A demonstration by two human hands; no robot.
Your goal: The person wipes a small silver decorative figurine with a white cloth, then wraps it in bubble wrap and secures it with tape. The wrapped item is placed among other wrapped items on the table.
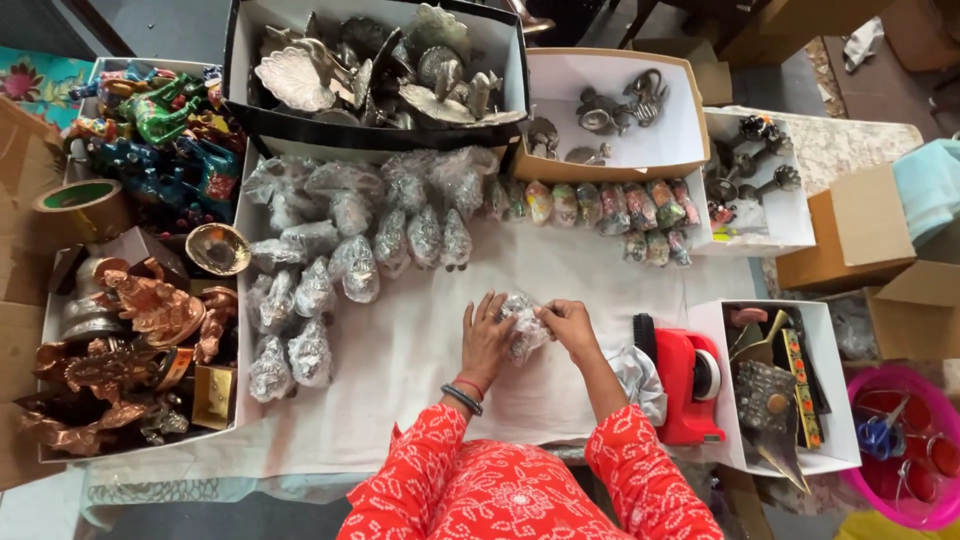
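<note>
Both hands on one small silver figurine wrapped in crinkly clear plastic [522, 325], held just above the white cloth-covered table [420, 370] near its front-middle. Left hand [486, 338] flat-fingered, pressing the wrap from the left; right hand [566, 322] pinches the plastic from the right — both closed on it.

Left of the hands: loose cluster of same-type plastic-wrapped silver figurines [340, 260], lumpy, glossy film. Behind them, a row of wrapped multicoloured figurines [610, 208].

Just right of the right forearm: red plastic tape dispenser [688, 378] with a black bristle brush [645, 335] beside it.

Far edge — black-sided box of embossed silver metal leaf-shaped pieces [370, 70]. Far left: copper-toned metal statues [140, 330] in a white tray, brown tape roll [80, 200] above them.
</note>
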